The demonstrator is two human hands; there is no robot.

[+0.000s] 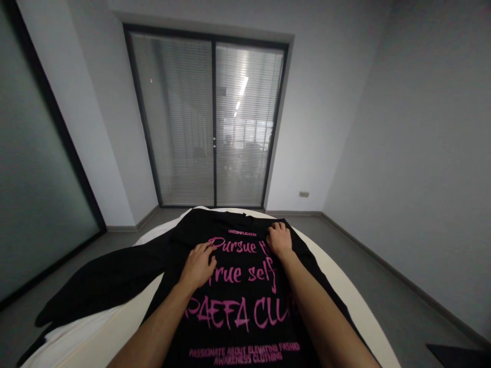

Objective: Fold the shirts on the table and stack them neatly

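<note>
A black garment [238, 286] with pink lettering lies spread over a pale rounded table [356, 301], its collar at the far edge. On its left upper part rests my left hand [198, 263], fingers apart over the start of the top line of lettering. My right hand [280, 239] touches the garment near the right shoulder, its fingers spread and slightly bent on the cloth. The left sleeve [111, 271] stretches out to the left over white cloth [86, 327]. Neither hand grips anything visible.
Beyond the table stand glass doors [215, 122] with blinds in a dark frame. A wall socket [304, 194] is low on the white wall. A frosted glass panel [34, 168] is at the left, and a dark object [456, 355] lies at the lower right.
</note>
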